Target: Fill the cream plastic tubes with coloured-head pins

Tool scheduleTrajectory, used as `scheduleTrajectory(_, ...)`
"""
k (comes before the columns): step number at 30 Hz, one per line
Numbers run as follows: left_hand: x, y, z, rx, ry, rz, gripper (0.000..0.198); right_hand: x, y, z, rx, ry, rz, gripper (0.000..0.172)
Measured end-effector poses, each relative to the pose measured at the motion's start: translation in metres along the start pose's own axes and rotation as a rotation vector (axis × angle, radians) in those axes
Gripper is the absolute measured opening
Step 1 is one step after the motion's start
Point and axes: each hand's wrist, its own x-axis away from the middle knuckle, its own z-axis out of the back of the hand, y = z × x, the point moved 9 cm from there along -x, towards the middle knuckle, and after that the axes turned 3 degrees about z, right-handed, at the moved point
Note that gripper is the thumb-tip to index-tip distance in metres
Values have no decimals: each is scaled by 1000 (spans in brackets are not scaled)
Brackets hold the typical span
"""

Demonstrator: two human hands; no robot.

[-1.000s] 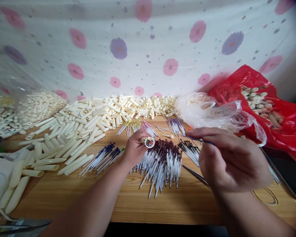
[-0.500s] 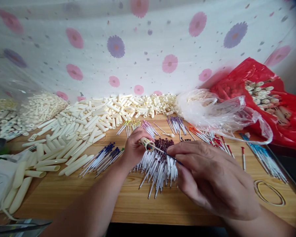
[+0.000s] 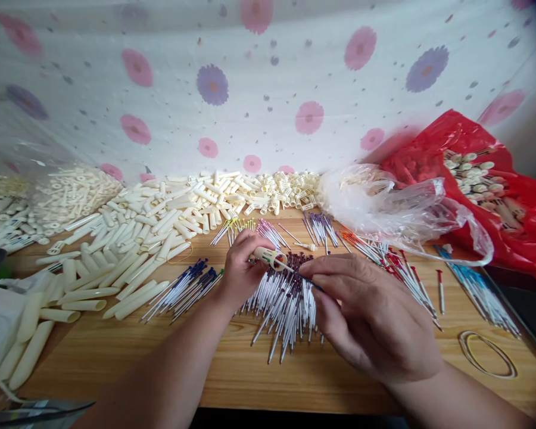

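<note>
My left hand (image 3: 241, 268) is closed round a short cream tube (image 3: 270, 258) whose open end faces right. My right hand (image 3: 366, 313) pinches a thin white refill with a dark tip (image 3: 297, 275), its front end at the mouth of the tube. Both hands hover over a pile of white refills with dark purple tips (image 3: 286, 295) on the wooden table (image 3: 321, 375). A bunch of blue-tipped refills (image 3: 185, 287) lies just left of my left wrist.
Heaps of cream plastic tubes and caps (image 3: 161, 217) cover the back left. A clear plastic bag (image 3: 397, 208) and a red bag of parts (image 3: 482, 190) lie at the right. Red-tipped refills (image 3: 397, 265), blue refills (image 3: 477, 289) and a rubber band (image 3: 486, 354) lie on the right.
My right hand came left from the refills at the right, carrying one refill to the tube in my left hand. The tube has tilted so its mouth faces right.
</note>
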Motion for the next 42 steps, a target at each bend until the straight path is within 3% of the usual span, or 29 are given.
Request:
scheduleTrajectory(5, 0, 2, 1, -59, -18, -22, 16, 2, 13, -3, -75, 75, -64, 31)
scheduleTrajectory(9, 2, 8, -2, -104, -70, -68, 38, 3, 18, -15, 31, 40, -39, 21)
scheduleTrajectory(13, 3, 11, -5, -123, -117, -54, 58, 6, 32, -18, 70, 59, -139, 10)
scheduleTrajectory(19, 3, 11, -1, -156, -61, -49, 53, 7, 42, -19, 22, 42, -205, 5)
scheduleTrajectory(33, 5, 16, 18, -369, 176, -83, 46, 23, 59, -35, -235, 84, -404, 21)
scheduleTrajectory(42, 5, 16, 21, -463, 226, -94, 45, 28, 71, -44, -408, 38, -550, 21)
